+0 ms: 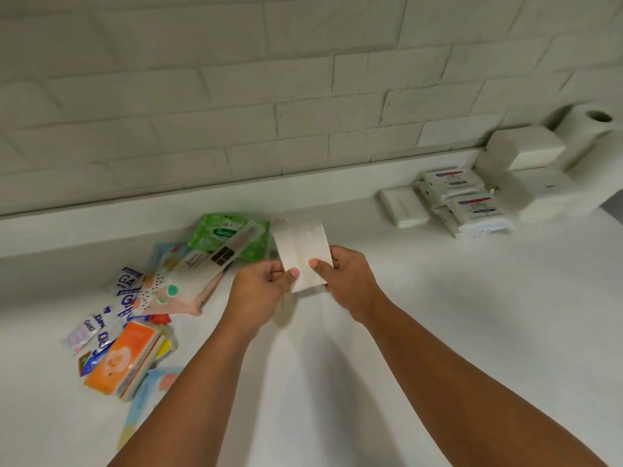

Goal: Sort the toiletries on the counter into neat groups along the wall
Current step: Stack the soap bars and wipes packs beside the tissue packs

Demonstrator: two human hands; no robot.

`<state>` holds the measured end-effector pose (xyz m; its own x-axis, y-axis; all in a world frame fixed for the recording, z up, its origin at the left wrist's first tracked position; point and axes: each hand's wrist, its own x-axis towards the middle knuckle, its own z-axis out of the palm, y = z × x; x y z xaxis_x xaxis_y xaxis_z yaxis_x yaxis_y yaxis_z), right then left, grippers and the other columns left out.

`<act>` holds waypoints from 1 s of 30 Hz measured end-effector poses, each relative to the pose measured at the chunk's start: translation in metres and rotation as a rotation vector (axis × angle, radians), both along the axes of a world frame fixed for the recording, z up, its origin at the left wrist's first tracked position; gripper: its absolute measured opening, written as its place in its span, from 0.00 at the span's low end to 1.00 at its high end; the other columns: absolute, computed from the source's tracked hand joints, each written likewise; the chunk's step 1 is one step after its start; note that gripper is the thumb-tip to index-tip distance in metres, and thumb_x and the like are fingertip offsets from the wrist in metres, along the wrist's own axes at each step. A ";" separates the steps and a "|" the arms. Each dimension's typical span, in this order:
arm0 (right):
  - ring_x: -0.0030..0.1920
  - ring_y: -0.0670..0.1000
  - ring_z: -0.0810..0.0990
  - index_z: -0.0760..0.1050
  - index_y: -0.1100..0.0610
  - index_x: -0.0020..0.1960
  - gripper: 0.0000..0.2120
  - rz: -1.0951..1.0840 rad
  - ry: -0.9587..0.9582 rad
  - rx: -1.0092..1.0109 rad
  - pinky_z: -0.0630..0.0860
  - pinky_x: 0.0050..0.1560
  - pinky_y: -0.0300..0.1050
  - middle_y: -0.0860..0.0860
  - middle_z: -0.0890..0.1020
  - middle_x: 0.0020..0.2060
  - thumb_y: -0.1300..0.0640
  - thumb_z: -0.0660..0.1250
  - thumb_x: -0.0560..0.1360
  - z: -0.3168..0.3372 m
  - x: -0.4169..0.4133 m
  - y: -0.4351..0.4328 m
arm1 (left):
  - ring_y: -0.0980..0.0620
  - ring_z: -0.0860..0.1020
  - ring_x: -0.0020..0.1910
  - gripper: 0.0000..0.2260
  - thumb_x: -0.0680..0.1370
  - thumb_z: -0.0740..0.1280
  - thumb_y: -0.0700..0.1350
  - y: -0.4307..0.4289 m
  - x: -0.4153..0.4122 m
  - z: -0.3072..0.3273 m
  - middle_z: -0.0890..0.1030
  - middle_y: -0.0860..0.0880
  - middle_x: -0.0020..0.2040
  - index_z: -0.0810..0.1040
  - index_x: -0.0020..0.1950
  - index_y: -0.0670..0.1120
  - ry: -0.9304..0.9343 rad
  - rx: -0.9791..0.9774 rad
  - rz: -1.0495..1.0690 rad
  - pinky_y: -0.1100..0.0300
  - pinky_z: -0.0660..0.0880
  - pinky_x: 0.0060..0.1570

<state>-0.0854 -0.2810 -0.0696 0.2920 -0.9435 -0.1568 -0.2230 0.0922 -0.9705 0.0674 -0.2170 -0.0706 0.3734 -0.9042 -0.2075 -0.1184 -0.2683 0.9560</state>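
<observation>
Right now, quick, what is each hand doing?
The left hand pinches the white packet by its near left edge.
The right hand pinches the same packet by its near right edge.

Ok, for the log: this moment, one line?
left hand, right hand: pinch white packet | pile: left, unsorted | stacked packs: far right

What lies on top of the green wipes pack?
A long pale packet with dark bars lies slanted across the green wipes pack and hides its near edge. The white packet, pinched by the left hand and right hand, is held to its right.
</observation>
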 end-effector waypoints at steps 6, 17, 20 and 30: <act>0.33 0.46 0.78 0.82 0.57 0.47 0.03 -0.052 0.003 0.014 0.73 0.37 0.43 0.47 0.82 0.34 0.58 0.69 0.77 -0.006 -0.059 -0.038 | 0.55 0.76 0.32 0.05 0.76 0.74 0.44 -0.038 -0.056 -0.007 0.82 0.50 0.34 0.82 0.40 0.47 0.025 0.031 -0.013 0.63 0.73 0.39; 0.42 0.51 0.81 0.78 0.58 0.55 0.09 -0.204 0.156 -0.185 0.79 0.50 0.50 0.53 0.83 0.40 0.57 0.67 0.77 -0.037 -0.140 -0.110 | 0.52 0.74 0.31 0.05 0.76 0.73 0.43 -0.119 -0.135 -0.027 0.79 0.50 0.30 0.83 0.41 0.45 0.018 0.048 -0.019 0.53 0.77 0.42; 0.42 0.45 0.78 0.75 0.58 0.64 0.14 -0.257 0.219 -0.239 0.73 0.47 0.31 0.44 0.79 0.40 0.58 0.64 0.80 -0.040 -0.152 -0.122 | 0.55 0.73 0.28 0.07 0.77 0.72 0.44 -0.145 -0.148 -0.025 0.78 0.52 0.30 0.82 0.40 0.44 -0.067 0.052 -0.017 0.60 0.73 0.36; 0.77 0.54 0.59 0.56 0.64 0.77 0.28 -0.159 0.429 -0.270 0.49 0.68 0.30 0.58 0.62 0.76 0.65 0.60 0.79 -0.068 -0.176 -0.147 | 0.51 0.79 0.32 0.08 0.76 0.73 0.43 -0.239 -0.169 -0.034 0.82 0.47 0.32 0.82 0.36 0.49 -0.089 0.053 0.050 0.52 0.82 0.47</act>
<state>-0.2618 -0.4283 -0.1375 0.1053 -0.9941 0.0244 -0.6087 -0.0838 -0.7890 -0.1020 -0.4557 -0.1044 0.4373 -0.8723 -0.2186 -0.1876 -0.3262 0.9265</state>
